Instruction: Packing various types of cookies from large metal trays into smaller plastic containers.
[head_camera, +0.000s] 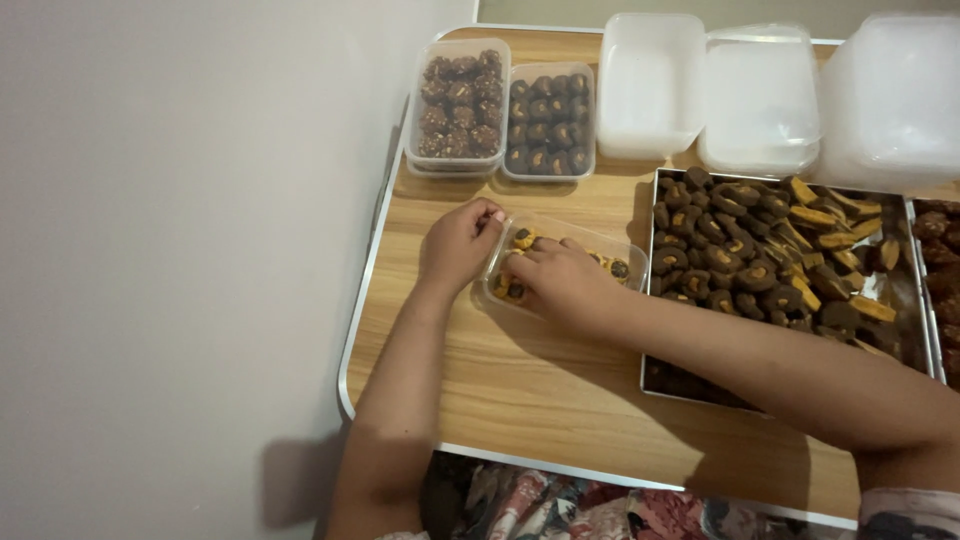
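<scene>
Steadying a clear tub (560, 262) mid-table, the left hand (458, 245) grips its end; the right hand (560, 282) sets cookies inside, fingers curled. Two tubs (505, 120) are full; the tray (770, 255) remains loaded.

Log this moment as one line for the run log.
left hand steadies clear container at its corner | right hand inside it among cookies | baking tray of cookies beside it on wooden table

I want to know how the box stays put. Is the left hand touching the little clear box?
Touching. The head view shows the left hand gripping the corner of the little clear box, its fingers curled over the rim.
</scene>
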